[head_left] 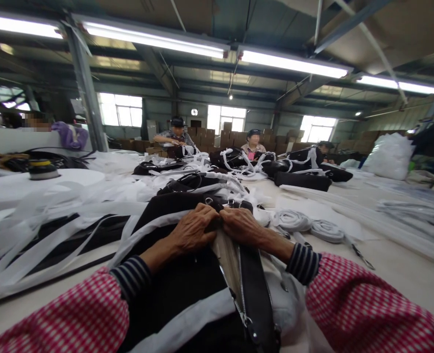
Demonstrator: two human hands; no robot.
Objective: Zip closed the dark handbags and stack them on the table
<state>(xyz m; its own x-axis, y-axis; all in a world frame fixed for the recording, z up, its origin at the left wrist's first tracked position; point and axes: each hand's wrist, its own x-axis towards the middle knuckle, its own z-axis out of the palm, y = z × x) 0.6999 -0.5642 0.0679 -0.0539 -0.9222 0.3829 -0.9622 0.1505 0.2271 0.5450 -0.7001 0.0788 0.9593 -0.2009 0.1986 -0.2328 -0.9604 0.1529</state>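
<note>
A black bag (180, 279) lies in front of me, its zipper (241, 282) parted so that a beige lining (227, 260) shows. White wrapping (198, 318) covers straps across the bag. My left hand (193, 230) is closed on the bag's far end, at the top of the zipper opening. Close beside it, my right hand (242, 225) grips the same end from the right, fingers curled over the black material. The fingertips of both hands are partly hidden. Near the bag's close end hangs a metal zipper pull (247, 321).
Coiled white-wrapped straps (294, 220) with a metal clip (364, 257) lie at the right. More black bags (303, 180) and white wrapping cover the far table. Several people, including one person (176, 135), work across from me. A white plastic bundle (389, 156) stands far right.
</note>
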